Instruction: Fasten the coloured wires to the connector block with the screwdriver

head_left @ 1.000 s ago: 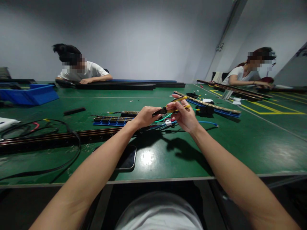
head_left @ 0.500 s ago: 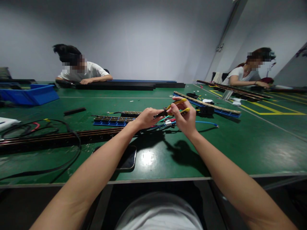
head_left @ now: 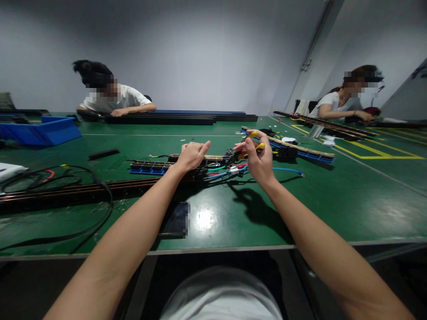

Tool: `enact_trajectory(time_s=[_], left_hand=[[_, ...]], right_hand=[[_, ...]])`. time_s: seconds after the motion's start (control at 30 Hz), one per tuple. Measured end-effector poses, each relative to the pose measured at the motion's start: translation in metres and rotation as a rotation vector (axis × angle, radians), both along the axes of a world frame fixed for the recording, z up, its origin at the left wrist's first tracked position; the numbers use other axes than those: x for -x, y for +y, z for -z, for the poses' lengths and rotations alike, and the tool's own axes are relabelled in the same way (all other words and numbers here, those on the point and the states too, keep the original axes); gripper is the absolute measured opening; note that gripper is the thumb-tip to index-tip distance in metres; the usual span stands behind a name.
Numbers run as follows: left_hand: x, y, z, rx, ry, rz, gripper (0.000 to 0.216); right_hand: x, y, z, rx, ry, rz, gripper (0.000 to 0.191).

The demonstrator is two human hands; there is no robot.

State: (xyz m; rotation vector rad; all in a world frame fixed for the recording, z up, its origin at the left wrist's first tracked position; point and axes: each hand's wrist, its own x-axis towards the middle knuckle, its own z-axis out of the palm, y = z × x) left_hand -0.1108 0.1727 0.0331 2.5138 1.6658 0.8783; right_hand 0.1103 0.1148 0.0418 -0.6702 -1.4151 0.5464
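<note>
My right hand [head_left: 259, 161] is closed around yellow-handled pliers [head_left: 262, 146], held above the wires. The plier jaws point left and are partly hidden by the fingers. To the left, my left hand [head_left: 192, 156] is over a blue-and-black strip with brass-coloured rails [head_left: 151, 166]. Its thumb sticks out, apart from the other fingers, which are partly hidden; no held object shows. Between and below the hands runs a bundle of coloured wires [head_left: 220, 173] with a white tag [head_left: 234, 170]. A blue cable [head_left: 287, 170] extends right from under my right hand.
A long dark rail [head_left: 83, 190] and a looped black cable [head_left: 110, 200] lie at left. A phone-like dark slab [head_left: 175, 218] is near the front edge. A blue bin [head_left: 50, 132] stands far left. Another strip [head_left: 310, 153] lies right. Two people sit across the table.
My left hand has drawn back to the left, away from the plier jaws, and its thumb has lifted. My right hand stays nearly in place with the pliers.
</note>
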Motion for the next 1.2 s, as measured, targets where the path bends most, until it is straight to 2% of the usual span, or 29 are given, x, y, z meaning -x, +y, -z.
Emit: enact_trajectory(time_s=[0.1,0.27,0.47,0.67,0.97,1.1,1.2], left_hand=[[0.012,0.005,0.008,0.099,0.111,-0.215,0.060],[0.021,0.010,0.020,0.261,0.213,-0.352,0.068],[0.023,0.014,0.023,0.322,0.283,-0.309,0.075],[0.024,0.014,0.024,0.319,0.294,-0.310,0.075],[0.022,0.012,0.022,0.320,0.304,-0.305,0.075],[0.021,0.011,0.021,0.324,0.314,-0.313,0.073],[0.021,0.012,0.021,0.319,0.316,-0.316,0.073]], right_hand=[[-0.004,0.005,0.001,0.036,-0.047,0.062,0.034],[-0.007,0.010,0.002,0.098,-0.074,0.057,0.035],[-0.008,0.007,0.001,0.123,-0.007,0.017,0.047],[-0.007,0.003,-0.005,0.131,0.020,-0.066,0.047],[-0.007,0.002,-0.003,0.210,-0.026,-0.214,0.057],[-0.007,0.008,0.002,0.238,-0.053,-0.213,0.056],[-0.006,0.009,0.006,0.159,-0.174,-0.193,0.050]])
